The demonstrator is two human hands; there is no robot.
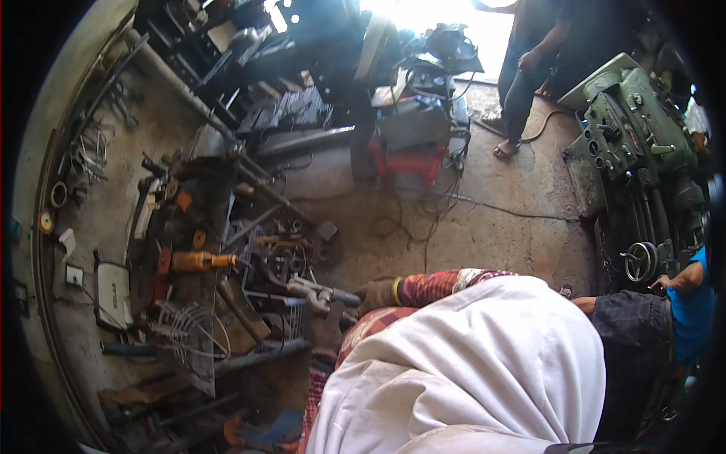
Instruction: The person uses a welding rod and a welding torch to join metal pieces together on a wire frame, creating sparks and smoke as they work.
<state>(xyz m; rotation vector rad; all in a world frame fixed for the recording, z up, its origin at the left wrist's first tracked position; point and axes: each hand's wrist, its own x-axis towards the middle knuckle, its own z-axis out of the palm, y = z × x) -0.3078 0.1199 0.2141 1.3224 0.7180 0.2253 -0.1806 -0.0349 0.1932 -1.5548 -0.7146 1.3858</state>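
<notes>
My right hand [378, 294], in a brown knitted glove below a red patterned sleeve, reaches left from under a white cloth. Its fingers are lost in shadow, so their grip does not show. Right beside the glove is the rounded end of a grey metal vise-like piece [319, 293] with a thick cylindrical bar; whether they touch is unclear. Of my left arm only a red checked sleeve [318, 382] appears at the lower edge; the hand itself is hidden. White draped cloth [469, 356] covers much of the lower middle.
An orange power tool [200, 262], wire fan guard [189, 333] and loose metal parts crowd the left. A red-framed machine [412, 159] trails cables [423, 219] over the floor. At right stands a green lathe [639, 129] beside a person in blue [692, 310]; another person [522, 83] stands behind.
</notes>
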